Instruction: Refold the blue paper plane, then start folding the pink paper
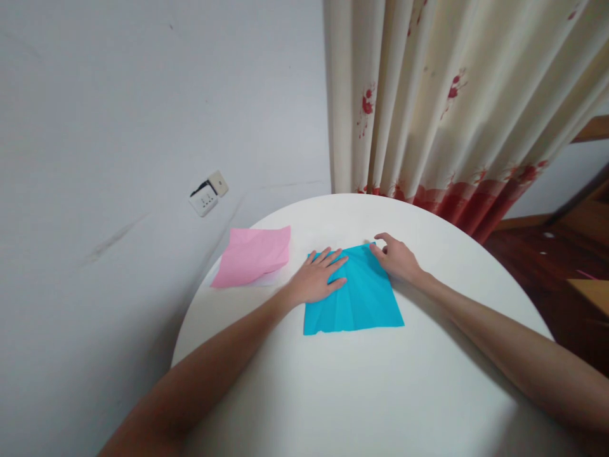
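Observation:
A blue sheet of paper (pixel 366 298) with fan-like creases lies on the table in front of me. My left hand (pixel 318 278) rests flat across its upper left part, fingers spread. At the sheet's far right corner is my right hand (pixel 398 259), its thumb lying over the paper's edge. The index finger is bent and stands apart from the thumb, while the other fingers are mostly hidden. Left of my left hand lies a pink sheet of paper (pixel 254 254), slightly curled, with a whitish sheet partly showing beneath it.
The round white table (pixel 295 393) meets a pale wall (pixel 143 95) on the left, where a socket (pixel 204 200) sits partly off its mount. A cream curtain (pixel 428 127) with red flowers hangs behind. Dark red flooring (pixel 533 254) shows at the right.

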`<state>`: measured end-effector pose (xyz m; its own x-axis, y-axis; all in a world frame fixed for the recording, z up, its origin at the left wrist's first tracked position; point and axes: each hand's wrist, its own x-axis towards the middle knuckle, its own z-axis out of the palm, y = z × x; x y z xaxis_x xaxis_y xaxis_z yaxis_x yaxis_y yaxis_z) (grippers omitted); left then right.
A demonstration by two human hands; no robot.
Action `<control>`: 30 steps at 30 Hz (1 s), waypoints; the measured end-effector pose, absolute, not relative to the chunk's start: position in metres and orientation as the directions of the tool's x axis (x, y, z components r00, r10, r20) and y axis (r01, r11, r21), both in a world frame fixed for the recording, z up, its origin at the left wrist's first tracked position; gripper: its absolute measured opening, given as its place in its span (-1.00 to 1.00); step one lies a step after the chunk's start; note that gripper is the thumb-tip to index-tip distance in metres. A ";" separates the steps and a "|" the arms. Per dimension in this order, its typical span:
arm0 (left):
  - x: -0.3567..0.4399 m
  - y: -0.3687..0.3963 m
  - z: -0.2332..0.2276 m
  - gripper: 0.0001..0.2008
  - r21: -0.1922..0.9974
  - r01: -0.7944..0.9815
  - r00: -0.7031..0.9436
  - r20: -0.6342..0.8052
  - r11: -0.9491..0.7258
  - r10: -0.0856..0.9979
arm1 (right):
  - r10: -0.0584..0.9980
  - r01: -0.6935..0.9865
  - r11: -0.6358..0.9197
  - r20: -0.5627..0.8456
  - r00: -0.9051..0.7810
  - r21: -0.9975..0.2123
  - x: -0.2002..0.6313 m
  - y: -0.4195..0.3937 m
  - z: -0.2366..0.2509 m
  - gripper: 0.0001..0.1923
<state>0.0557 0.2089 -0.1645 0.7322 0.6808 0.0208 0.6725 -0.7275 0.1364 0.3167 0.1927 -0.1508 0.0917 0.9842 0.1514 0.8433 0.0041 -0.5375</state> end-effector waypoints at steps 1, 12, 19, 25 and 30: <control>0.056 0.209 -0.164 -0.37 0.139 0.674 0.731 0.020 -0.726 0.682 | 0.985 0.806 0.043 0.158 0.063 -0.591 0.317 0.193 -0.151 -0.49; 0.057 0.207 -0.164 -0.49 0.340 0.636 0.654 0.239 -0.693 0.718 | 0.970 0.269 0.197 0.147 -0.196 -0.943 0.323 0.195 -0.149 -0.35; 0.057 0.206 -0.169 -0.62 0.299 0.652 0.622 0.314 -0.696 0.717 | 0.980 0.076 0.188 0.182 -0.086 -0.979 0.330 0.193 -0.133 -0.34; 0.058 0.208 -0.170 -0.66 0.384 0.597 0.628 0.322 -0.704 0.709 | 0.972 -0.163 0.179 0.200 -0.120 -0.970 0.312 0.186 -0.137 -0.44; 0.061 0.218 -0.168 -0.65 0.739 0.454 0.455 0.288 -0.497 0.843 | 0.933 -0.318 0.194 0.274 -0.231 -0.928 0.292 0.179 -0.140 -0.56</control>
